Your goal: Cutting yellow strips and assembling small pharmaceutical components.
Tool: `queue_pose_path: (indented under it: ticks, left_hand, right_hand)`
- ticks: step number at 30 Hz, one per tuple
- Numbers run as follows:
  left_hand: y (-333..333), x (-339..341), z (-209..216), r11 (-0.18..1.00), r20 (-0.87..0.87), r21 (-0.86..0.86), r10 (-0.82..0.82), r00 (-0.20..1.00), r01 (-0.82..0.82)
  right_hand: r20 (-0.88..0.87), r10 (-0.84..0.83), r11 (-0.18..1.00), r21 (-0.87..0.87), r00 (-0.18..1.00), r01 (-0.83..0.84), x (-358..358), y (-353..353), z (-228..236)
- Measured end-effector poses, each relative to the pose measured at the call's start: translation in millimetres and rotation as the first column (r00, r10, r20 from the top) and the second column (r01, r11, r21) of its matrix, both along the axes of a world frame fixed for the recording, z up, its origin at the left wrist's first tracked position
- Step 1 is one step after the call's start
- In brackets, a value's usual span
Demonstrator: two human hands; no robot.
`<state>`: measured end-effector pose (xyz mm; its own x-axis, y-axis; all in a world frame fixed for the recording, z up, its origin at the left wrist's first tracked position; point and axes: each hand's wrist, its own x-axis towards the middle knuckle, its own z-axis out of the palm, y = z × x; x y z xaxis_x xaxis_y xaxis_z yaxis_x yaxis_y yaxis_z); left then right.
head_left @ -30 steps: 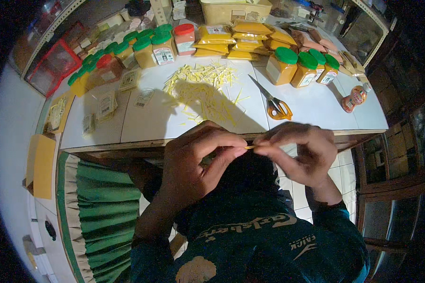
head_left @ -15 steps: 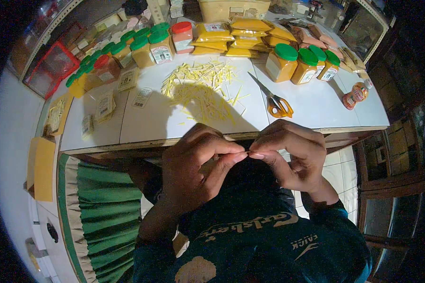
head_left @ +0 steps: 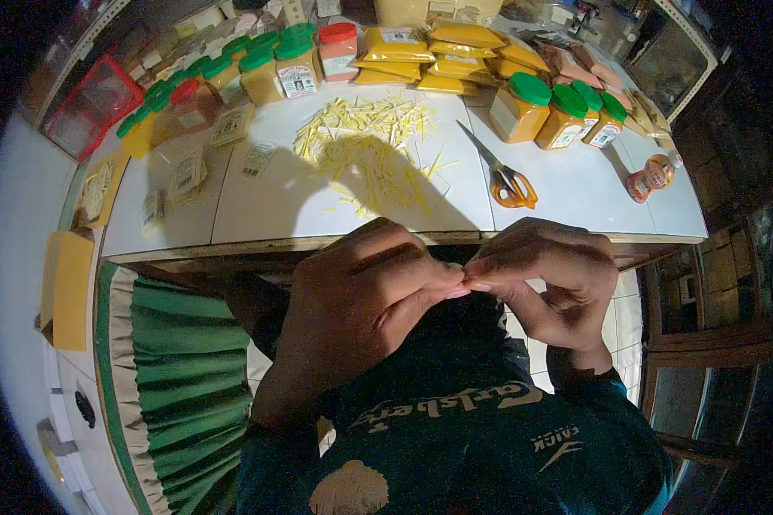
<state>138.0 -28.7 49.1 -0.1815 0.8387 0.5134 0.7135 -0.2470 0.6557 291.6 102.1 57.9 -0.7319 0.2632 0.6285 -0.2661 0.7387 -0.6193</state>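
Observation:
Just in front of the table edge, my left hand (head_left: 369, 287) and my right hand (head_left: 558, 279) meet at the fingertips. Each pinches thumb against forefinger. Whatever lies between them is too small and too covered by the fingers to make out. Beyond my hands, a loose heap of thin yellow and whitish strips (head_left: 386, 120) is spread over the white tabletop (head_left: 258, 210), partly in my shadow. Scissors (head_left: 514, 190) with orange-and-black handles lie to the right of the heap, blades pointing away and to the left.
Stacks of printed labels (head_left: 186, 174) lie left of the heap. Behind stand green-lidded jars (head_left: 297, 69), a red-lidded jar (head_left: 337, 53) and piled yellow powder bags (head_left: 395, 47). More green-lidded jars (head_left: 521, 107) and a small orange-red bottle (head_left: 649, 178) stand at right. A green curtain (head_left: 189, 343) hangs below.
Both hands have shifted slightly right, and their fingertips have come closer together, covering the tiny thing that showed faintly between them. The strips and scissors lie as before; the view has shifted slightly.

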Motion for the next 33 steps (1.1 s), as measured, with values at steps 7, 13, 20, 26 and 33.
queue_pose_path:
  ticks: [7,13,20,26,33]
  left_hand:
    - [-10.0,-1.5,-12.2,0.99,0.154,0.134,0.026,0.988,-0.046]
    - [2.3,12.4,-19.5,0.927,0.233,0.357,0.034,0.972,-0.118]
    - [16.5,28.1,-21.9,0.869,0.159,0.473,0.08,0.984,-0.147]
    - [10.3,25.0,-11.3,0.883,0.038,0.464,0.057,0.998,-0.068]
    - [7.4,26.8,-10.0,0.901,0.037,0.423,0.085,0.996,-0.093]
  right_hand:
    - [-0.105,0.026,0.973,-0.225,0.994,-0.049,0.2,3.3,-8.8]
    - [-0.476,0.12,0.72,-0.563,0.871,-0.407,-6.0,9.9,-26.9]
    - [-0.619,0.128,0.468,-0.651,0.775,-0.598,-19.1,-6.5,-42.4]
    - [-0.653,0.073,0.456,-0.651,0.754,-0.607,-17.6,-11.2,-38.3]
    - [-0.578,0.1,0.541,-0.652,0.81,-0.532,-15.0,-14.5,-36.0]
